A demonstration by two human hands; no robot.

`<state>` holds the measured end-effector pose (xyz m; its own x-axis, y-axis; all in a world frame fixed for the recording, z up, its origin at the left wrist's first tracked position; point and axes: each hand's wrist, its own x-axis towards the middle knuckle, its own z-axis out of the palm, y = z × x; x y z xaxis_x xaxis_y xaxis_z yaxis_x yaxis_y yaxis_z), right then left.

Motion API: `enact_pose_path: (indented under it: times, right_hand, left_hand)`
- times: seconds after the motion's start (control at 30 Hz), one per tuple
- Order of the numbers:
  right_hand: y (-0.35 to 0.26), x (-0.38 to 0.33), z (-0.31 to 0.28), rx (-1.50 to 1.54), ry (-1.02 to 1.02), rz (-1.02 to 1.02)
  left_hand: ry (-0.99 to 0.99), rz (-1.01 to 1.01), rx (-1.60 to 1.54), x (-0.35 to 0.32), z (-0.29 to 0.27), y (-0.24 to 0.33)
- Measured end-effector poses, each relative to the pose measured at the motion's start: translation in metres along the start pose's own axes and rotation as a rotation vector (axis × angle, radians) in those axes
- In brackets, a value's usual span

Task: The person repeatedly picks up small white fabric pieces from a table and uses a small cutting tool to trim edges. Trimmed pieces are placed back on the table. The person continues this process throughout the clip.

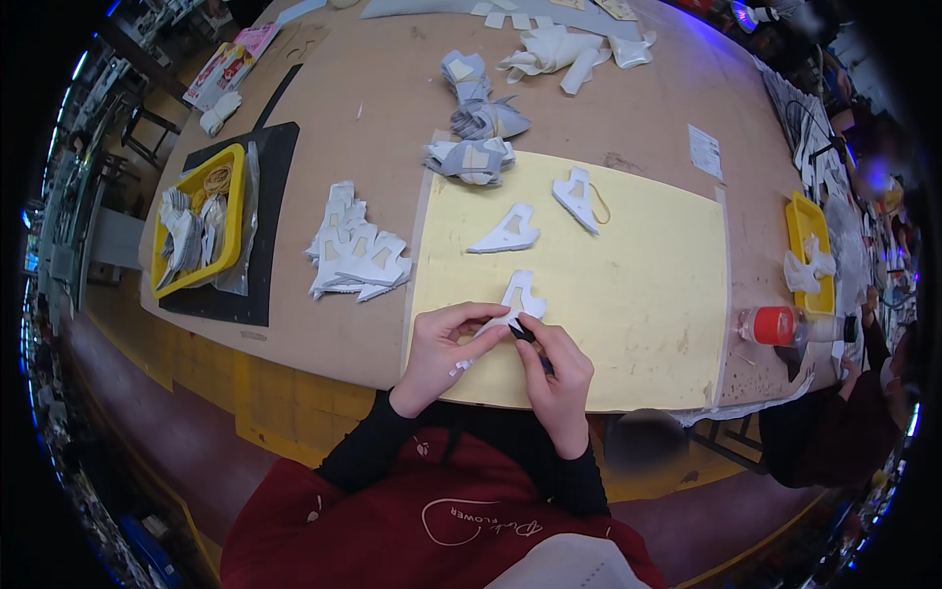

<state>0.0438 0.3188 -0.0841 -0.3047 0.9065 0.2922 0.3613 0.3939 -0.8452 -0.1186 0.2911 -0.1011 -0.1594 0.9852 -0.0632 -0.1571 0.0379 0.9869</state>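
Close to the table's near edge, my left hand (pixel 442 351) pinches a white shoe-upper-like cut piece (pixel 524 291). Small white bits (pixel 460 368) show below its fingers. My right hand (pixel 557 381) is closed on a small black tool (pixel 523 332), held against the lower part of that piece; its exact kind is hidden by the fingers. Farther off on the yellow sheet (pixel 638 285) lie a similar white piece (pixel 510 232) and another piece (pixel 577 196) with a tan rubber band (pixel 601 204) beside it. Left of the sheet is a loose pile of white pieces (pixel 358 255).
Banded grey-white bundles (pixel 469 162) sit at the sheet's far left corner. A yellow basket (pixel 238 211) on a black board holds pieces and rubber bands. At right stand a red-labelled clear bottle (pixel 770 325) and a yellow tray (pixel 822 221). Another person (pixel 849 432) sits at far right.
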Motion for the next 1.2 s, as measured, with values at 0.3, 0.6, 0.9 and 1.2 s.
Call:
enact_pose_path:
  times: [0.3,0.6,0.9,1.2]
  right_hand:
    - [-0.004,0.0,0.002,0.008,-0.01,0.009]
    - [-0.002,0.0,0.005,0.007,-0.002,-0.02]
    - [0.001,-0.003,0.006,-0.052,-0.02,-0.097]
    - [0.01,-0.003,-0.002,0.242,0.13,0.078]
  left_hand:
    - [0.028,0.057,-0.115,0.0,0.0,-0.003]
    - [0.032,0.06,-0.163,-0.001,0.0,-0.002]
    - [0.052,0.097,-0.128,0.0,0.001,-0.004]
    - [0.035,-0.007,-0.102,0.002,0.003,-0.006]
